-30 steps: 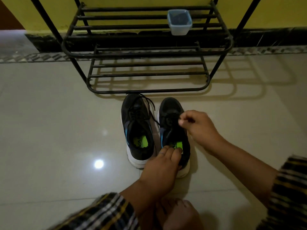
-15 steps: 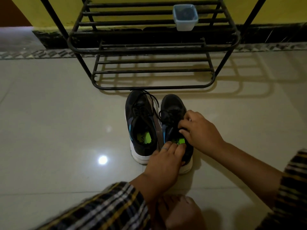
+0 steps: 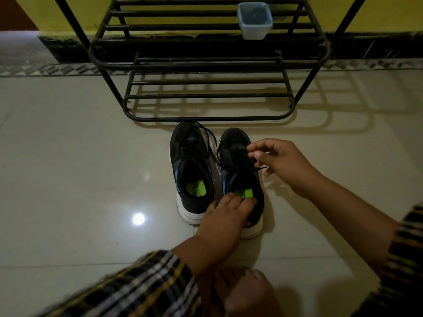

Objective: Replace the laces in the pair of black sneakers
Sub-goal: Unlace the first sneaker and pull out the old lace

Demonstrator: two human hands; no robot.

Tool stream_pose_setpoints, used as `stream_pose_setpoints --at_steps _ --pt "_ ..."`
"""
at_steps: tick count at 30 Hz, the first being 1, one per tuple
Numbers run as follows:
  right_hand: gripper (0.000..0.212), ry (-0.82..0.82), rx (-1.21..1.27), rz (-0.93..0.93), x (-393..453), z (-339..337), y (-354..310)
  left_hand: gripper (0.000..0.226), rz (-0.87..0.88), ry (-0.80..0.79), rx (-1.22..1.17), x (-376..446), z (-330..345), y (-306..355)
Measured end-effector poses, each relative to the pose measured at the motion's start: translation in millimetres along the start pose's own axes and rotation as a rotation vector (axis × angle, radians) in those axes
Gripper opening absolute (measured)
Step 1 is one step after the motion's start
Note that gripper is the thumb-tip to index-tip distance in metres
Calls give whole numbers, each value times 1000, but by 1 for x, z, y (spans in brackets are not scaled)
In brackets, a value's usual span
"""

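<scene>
pale glossy floor tiles carry everything, and the two black sneakers stand on them side by side just ahead of me, heels near, toes far, their long axes running straight away from me toward the rack. the right sneaker [image 3: 240, 170] is the one in hand: my left hand [image 3: 225, 217] rests on its heel collar, fingers curled over the rim beside the green insole patch, steadying it. my right hand [image 3: 280, 163] hovers over the tongue area from the right side, thumb and forefinger pinching a thin black lace [image 3: 259, 168] whose loose end sticks out to the right. since the lace rows lie across the shoe, i judge the pull should go up and to the right, and the right hand is plainly the nearer one for that. the left sneaker [image 3: 191, 165] stands touching or just beside its mate, lace loose and trailing toward the toe, untouched. beyond the toes stands a black metal shoe rack [image 3: 206, 62], with a small clear plastic tub [image 3: 254, 20] on its upper shelf, against a yellow wall. my bare foot [image 3: 242, 291] shows at the near edge.
</scene>
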State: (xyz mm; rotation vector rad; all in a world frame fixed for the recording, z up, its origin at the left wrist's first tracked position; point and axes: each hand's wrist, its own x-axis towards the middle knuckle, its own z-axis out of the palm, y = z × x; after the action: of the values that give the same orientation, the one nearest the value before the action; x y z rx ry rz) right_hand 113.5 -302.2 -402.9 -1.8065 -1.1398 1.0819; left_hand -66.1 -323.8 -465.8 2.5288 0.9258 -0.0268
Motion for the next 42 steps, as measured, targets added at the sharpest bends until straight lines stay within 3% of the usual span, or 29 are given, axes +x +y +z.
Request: stream_pose_setpoints --at_steps 2,4,11,18,23,32,42 --pt "33 -21 -355 -13 4 -4 16 48 -3 14 -5 0 -1 0" --pt "41 -103 -499 10 2 -4 29 48 -9 16 -1 0 -1 1" --pt "8 -52 -385 -20 -5 -3 39 47 0 46 -9 -1 0 1" --pt "15 43 -405 -72 -4 -4 31 48 -2 36 -15 -2 -2 2" --pt "1 94 -400 -88 -8 -3 33 48 -4 20 -7 -1 -4 3" --pt "25 99 -411 -31 -6 5 30 48 0 -7 -33 2 -5 1" --pt "7 103 -478 -83 -6 11 28 46 40 -30 -38 2 -8 0"
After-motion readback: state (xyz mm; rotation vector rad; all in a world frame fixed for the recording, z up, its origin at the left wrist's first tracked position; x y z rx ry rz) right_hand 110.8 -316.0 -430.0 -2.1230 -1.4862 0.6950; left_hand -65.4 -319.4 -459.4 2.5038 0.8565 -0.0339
